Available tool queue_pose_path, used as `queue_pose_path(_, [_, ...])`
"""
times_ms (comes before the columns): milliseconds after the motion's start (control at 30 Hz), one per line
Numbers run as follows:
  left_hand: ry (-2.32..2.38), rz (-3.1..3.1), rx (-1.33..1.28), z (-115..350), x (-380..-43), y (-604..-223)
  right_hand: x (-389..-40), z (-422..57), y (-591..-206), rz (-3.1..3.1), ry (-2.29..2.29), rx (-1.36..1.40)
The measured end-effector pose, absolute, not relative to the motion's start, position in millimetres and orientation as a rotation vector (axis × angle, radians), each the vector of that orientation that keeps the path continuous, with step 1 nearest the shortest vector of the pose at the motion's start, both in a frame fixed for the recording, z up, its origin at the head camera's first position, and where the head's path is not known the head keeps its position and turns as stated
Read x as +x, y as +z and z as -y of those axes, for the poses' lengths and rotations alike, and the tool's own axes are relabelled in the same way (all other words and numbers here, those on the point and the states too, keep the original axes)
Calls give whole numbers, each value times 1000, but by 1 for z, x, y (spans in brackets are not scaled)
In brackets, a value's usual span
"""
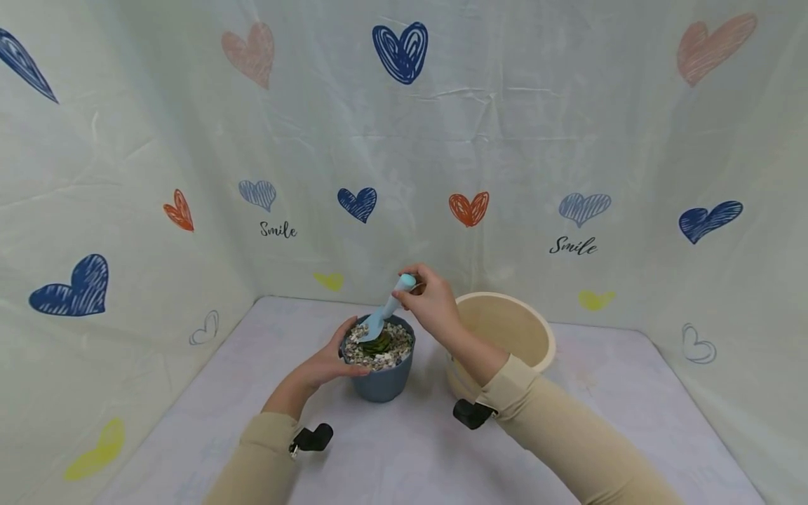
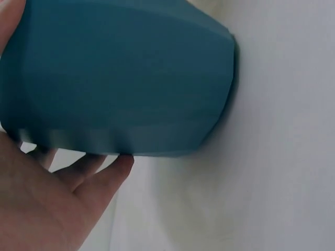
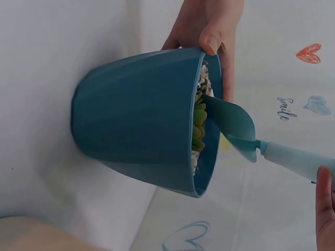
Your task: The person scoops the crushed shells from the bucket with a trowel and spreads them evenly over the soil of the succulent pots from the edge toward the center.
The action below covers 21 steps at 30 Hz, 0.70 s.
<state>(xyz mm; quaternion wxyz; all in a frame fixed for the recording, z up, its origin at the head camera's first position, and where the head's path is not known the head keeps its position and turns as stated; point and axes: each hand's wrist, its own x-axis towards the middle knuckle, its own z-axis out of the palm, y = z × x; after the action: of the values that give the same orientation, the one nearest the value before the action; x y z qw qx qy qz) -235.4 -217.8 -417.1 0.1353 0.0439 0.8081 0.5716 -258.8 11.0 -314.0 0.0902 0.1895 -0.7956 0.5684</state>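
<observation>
A blue plastic flowerpot [image 1: 381, 384] stands on the table, filled with pale gravel [image 1: 394, 354] around a green succulent [image 3: 199, 123]. My left hand [image 1: 328, 362] grips the pot from its left side, thumb at the near rim and fingers along the far side. In my right hand [image 1: 432, 301] is the handle of a light blue garden trowel [image 1: 375, 324]. The trowel slants down, its blade inside the pot's rim, right at the succulent. In the left wrist view, the fingers of my left hand [image 2: 63, 193] lie along the pot wall.
Just right of the pot is a cream bucket [image 1: 536, 315], partly covered by my right forearm. The table [image 1: 391, 456] has a pale cloth-like top. Behind it hangs a white curtain [image 1: 524, 140] printed with hearts.
</observation>
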Motion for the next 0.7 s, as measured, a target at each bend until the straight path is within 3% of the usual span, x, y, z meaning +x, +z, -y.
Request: queue_pose_path(700, [1758, -2440, -14, 193, -217, -419, -259, -12, -306, 2395, 1557, 650])
